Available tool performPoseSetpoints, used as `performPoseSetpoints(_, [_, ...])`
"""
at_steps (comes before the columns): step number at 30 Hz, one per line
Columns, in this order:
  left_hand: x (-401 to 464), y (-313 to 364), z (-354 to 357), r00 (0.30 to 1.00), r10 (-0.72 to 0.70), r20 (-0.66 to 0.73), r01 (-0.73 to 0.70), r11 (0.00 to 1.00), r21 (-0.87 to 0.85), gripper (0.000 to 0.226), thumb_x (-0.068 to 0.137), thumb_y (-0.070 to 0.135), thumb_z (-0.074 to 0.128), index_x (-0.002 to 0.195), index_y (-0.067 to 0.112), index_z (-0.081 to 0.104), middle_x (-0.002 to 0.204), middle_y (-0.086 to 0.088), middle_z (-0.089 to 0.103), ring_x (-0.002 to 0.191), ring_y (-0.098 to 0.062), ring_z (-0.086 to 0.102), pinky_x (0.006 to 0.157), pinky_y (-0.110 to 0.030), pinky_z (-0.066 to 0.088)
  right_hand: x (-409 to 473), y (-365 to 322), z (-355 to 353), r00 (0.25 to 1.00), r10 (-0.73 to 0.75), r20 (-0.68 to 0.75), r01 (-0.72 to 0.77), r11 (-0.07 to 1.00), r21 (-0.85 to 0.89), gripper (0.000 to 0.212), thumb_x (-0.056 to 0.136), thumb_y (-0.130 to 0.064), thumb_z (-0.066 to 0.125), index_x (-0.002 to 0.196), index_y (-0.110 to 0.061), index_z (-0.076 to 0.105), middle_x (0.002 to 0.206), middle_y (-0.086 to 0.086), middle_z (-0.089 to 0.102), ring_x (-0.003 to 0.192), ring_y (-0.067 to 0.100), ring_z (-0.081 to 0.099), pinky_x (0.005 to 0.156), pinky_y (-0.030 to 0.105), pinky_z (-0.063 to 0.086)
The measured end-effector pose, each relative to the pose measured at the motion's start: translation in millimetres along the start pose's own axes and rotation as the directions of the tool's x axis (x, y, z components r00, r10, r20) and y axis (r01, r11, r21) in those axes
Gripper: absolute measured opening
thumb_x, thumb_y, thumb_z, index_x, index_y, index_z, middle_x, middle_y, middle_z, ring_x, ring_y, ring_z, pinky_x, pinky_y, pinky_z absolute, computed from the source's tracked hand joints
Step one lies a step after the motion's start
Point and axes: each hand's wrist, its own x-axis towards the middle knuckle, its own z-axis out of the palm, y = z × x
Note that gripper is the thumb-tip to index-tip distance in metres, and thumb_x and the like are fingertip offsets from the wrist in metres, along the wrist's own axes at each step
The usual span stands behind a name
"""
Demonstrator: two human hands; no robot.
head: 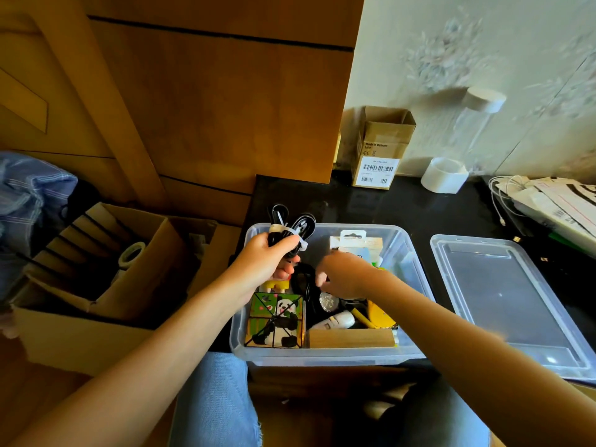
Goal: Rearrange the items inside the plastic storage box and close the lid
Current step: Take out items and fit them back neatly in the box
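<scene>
We see a tall brown wooden cabinet [209, 101] at eleven o'clock, a white floral-patterned wall [483, 59] at one o'clock, a glossy black countertop [371, 204] below them.

Clear glossy plastic storage box [409, 250] and lid [503, 295]; glossy black countertop [371, 201]; matt cardboard carton [380, 146].

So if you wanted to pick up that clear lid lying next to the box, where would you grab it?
Probably by its long left edge, coming from the side of the storage box. The lid lies flat on the black counter with a raised rim all round, so fingers could likely hook under that rim. Its far side is crowded by papers.
</scene>
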Motion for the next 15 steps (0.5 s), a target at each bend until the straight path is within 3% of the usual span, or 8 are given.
performPoseSetpoints(4, [-1, -2, -2, 0.999, -0.028, 0.031, 0.028, 0.999, 0.022, 0.016, 0.092, 0.031, 0.06, 0.093, 0.015, 0.065, 0.064, 0.003, 0.068, 0.05, -0.005, 0.059, 0.043, -0.015, 0.043, 5, -7, 8, 0.998, 0.012, 0.061, 0.004, 0.968, -0.251, 0.025, 0.09, -0.009, 0.052, 0.114, -0.004, 0.059, 0.109, 0.012, 0.063, 0.099, 0.028, 0.061, 0.073, 0.03, 0.046])
performPoseSetpoints(9, [-4, -3, -1, 0.999, -0.035, 0.038, 0.033, 0.998, 0.05, 0.023, 0.093, 0.031, 0.058, 0.101, 0.011, 0.063, 0.073, 0.001, 0.067, 0.054, -0.007, 0.059, 0.046, -0.016, 0.044, 11, -12, 25, 0.988, 0.073, 0.137, -0.03, 0.957, -0.289, 0.028, 0.09, -0.012, 0.055, 0.117, -0.004, 0.056, 0.108, 0.011, 0.063, 0.098, 0.027, 0.061, 0.067, 0.028, 0.043])
performPoseSetpoints(15, [-7, -1, 0, 0.998, -0.047, 0.037, 0.045, 0.997, 0.057, 0.025, 0.094, 0.03, 0.057, 0.105, 0.007, 0.062, 0.075, -0.001, 0.066, 0.053, -0.006, 0.058, 0.047, -0.015, 0.045, 12, -19, 37, 0.988, 0.136, 0.07, -0.106, 0.939, -0.326, 0.023, 0.089, -0.013, 0.058, 0.112, -0.008, 0.06, 0.106, 0.007, 0.065, 0.097, 0.023, 0.063, 0.07, 0.027, 0.046])
